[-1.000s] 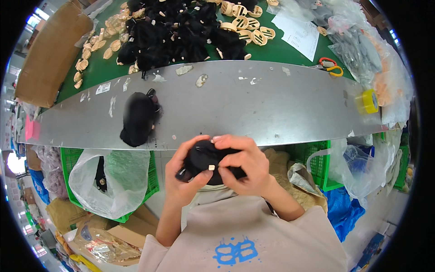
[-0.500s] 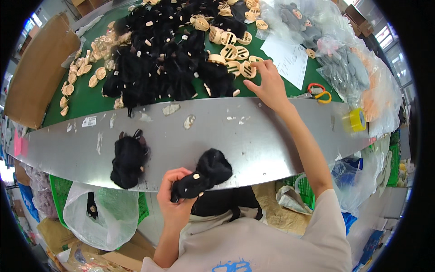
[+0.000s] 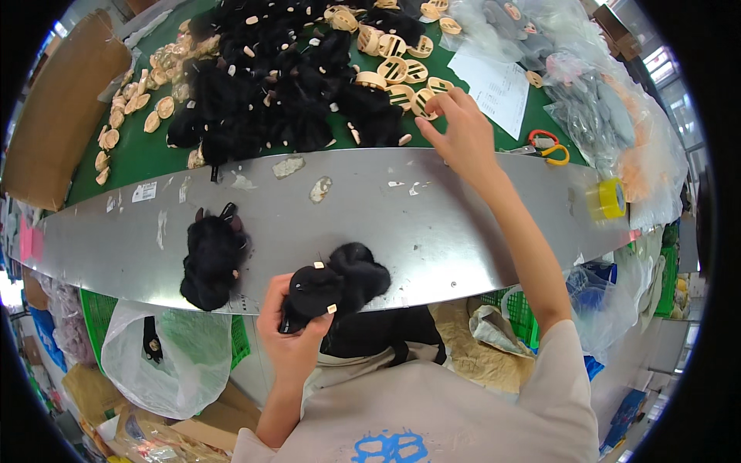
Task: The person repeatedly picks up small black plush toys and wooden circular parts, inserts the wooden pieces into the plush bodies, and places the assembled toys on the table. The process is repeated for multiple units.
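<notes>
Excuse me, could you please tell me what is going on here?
A person's left hand holds a black furry piece at the near edge of the metal worktop. The right hand is stretched out beside a tan slotted disc, thumb and forefinger apart; contact is unclear. Another black furry piece lies to the left, and a dark pile lies beyond.

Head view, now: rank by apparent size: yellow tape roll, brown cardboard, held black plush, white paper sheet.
1. Brown cardboard
2. Held black plush and white paper sheet: too close to rank; the plush looks nearer the camera
3. Yellow tape roll
</notes>
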Demonstrator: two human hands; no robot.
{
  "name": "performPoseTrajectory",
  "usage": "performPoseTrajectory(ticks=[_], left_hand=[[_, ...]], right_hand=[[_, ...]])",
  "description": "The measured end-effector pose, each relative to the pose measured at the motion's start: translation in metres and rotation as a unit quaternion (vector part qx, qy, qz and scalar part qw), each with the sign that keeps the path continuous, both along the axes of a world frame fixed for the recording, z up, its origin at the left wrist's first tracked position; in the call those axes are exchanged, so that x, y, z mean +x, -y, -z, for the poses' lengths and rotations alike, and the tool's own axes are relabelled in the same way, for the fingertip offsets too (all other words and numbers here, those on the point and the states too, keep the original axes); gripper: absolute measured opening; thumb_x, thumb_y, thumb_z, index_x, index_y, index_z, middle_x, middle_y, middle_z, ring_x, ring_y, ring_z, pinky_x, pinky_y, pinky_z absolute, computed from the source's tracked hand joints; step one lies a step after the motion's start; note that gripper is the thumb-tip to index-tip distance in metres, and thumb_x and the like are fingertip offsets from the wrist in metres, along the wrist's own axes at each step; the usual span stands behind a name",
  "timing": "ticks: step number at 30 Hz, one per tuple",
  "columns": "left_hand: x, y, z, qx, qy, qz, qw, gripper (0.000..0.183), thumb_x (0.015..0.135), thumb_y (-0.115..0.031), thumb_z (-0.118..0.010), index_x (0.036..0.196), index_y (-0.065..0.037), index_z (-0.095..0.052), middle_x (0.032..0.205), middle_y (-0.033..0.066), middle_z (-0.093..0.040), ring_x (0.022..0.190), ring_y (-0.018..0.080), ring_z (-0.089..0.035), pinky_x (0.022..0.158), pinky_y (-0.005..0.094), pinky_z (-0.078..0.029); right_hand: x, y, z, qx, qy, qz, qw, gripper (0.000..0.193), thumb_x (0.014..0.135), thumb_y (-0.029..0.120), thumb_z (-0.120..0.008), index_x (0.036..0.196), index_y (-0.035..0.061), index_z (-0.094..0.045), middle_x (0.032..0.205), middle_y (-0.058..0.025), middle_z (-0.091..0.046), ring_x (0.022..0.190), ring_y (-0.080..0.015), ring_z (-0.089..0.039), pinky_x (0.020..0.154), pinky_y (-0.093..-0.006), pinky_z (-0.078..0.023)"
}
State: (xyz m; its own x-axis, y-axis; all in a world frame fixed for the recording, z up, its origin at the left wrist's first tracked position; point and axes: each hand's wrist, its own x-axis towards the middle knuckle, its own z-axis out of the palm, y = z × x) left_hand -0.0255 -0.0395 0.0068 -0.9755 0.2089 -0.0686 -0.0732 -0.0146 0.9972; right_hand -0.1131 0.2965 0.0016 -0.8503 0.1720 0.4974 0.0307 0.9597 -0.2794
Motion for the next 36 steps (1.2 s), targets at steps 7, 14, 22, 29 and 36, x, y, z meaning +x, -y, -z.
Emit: performPoseTrajectory(ticks=[7,14,22,29,36], left_hand=[[0.012,0.008,-0.009,0.01,-0.047,-0.011,0.999,0.033,0.07,-0.004,-0.07,0.101,0.0,-0.062,0.096,0.0009,-0.059,0.082,0.0072,-0.053,0.075,0.0203,-0.041],[0.016,0.018,-0.009,0.01,-0.003,-0.042,0.999,0.034,0.069,-0.006,-0.071,0.103,-0.001,-0.063,0.095,-0.0002,-0.06,0.083,0.0069,-0.053,0.076,0.0199,-0.041],[0.016,0.007,-0.009,0.01,-0.029,0.027,0.999,0.036,0.069,-0.003,-0.07,0.104,0.0,-0.063,0.097,0.0017,-0.06,0.086,0.0084,-0.053,0.078,0.0213,-0.042],[0.022,0.005,-0.007,0.026,-0.049,0.056,0.997,0.038,0.073,-0.01,-0.075,0.106,0.001,-0.06,0.103,0.0034,-0.061,0.093,0.0095,-0.056,0.084,0.0237,-0.044],[0.028,0.007,-0.015,0.052,-0.039,0.059,0.996,0.037,0.076,-0.013,-0.077,0.106,0.001,-0.061,0.102,0.003,-0.062,0.087,0.008,-0.058,0.076,0.0217,-0.047]], right_hand=[[-0.02,-0.036,0.036,-0.006,0.03,0.014,0.999,0.018,0.077,0.018,-0.075,0.084,0.0065,-0.063,0.096,-0.0077,-0.057,0.088,-0.0258,-0.057,0.075,-0.0391,-0.048],[0.036,0.031,-0.034,-0.178,-0.025,-0.162,0.97,0.011,0.081,0.006,-0.067,0.087,0.0026,-0.059,0.104,-0.0103,-0.057,0.094,-0.0222,-0.058,0.081,-0.0332,-0.049],[0.113,0.104,-0.074,-0.533,0.101,-0.353,0.763,0.016,0.091,0.003,-0.065,0.106,-0.0007,-0.06,0.107,-0.0079,-0.056,0.091,-0.0122,-0.06,0.075,-0.0261,-0.054],[0.132,0.138,-0.066,-0.548,0.14,-0.382,0.73,0.023,0.086,0.003,-0.071,0.107,-0.0012,-0.062,0.106,-0.013,-0.056,0.084,-0.0132,-0.062,0.07,-0.0253,-0.053],[0.123,0.148,-0.057,-0.352,0.022,-0.34,0.872,0.025,0.081,0.014,-0.076,0.098,0.0028,-0.063,0.105,-0.0121,-0.059,0.083,-0.0242,-0.062,0.071,-0.0322,-0.052]])
